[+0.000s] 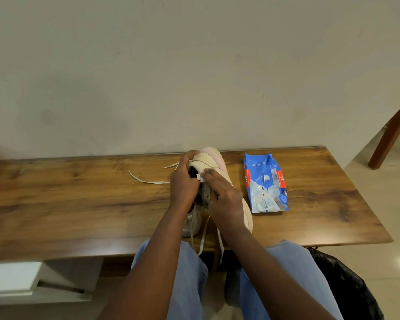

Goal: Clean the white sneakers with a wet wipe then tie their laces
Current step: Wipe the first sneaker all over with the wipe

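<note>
A white sneaker (214, 161) with a pinkish sole lies on its side on the wooden table (79, 199), heel away from me. My left hand (184, 181) grips its heel and collar. My right hand (222, 192) presses a small white wet wipe (201, 177) against the sneaker's opening. A second white sneaker (192, 224) peeks out under my left wrist, mostly hidden. Loose laces (148, 181) trail left across the table, and others (202, 239) hang over the front edge.
A blue wet wipe pack (264, 183) lies flat just right of the sneakers. A wall backs the table. A black bag (346, 285) sits on the floor at the right, a wooden leg (393, 135) stands far right, and a white shelf (14, 278) is lower left.
</note>
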